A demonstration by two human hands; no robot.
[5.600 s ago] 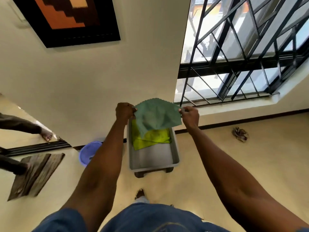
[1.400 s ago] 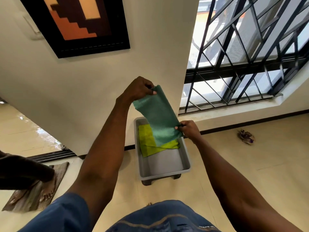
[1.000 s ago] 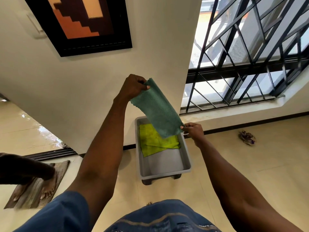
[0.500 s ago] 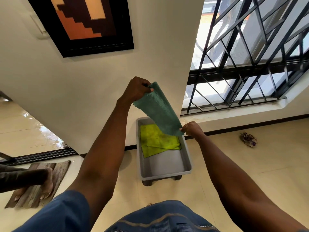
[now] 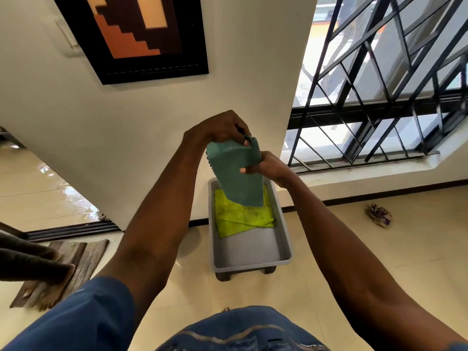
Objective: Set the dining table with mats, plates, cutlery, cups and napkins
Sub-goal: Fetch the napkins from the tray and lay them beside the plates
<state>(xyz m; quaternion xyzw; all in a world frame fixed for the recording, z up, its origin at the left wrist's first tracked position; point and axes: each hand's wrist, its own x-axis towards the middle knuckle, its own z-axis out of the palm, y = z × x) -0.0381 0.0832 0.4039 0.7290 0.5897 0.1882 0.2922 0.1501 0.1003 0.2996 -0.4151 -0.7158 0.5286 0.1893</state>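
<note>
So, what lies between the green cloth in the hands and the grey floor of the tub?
In the head view, a yellow cloth lies in the tub, under the hanging green cloth.

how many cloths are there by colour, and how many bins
Green cloth: 1, held up by the left hand and right hand
Yellow-green cloth: 1, lying in the bin
Grey bin: 1, on the floor
Total: 3 things
</note>
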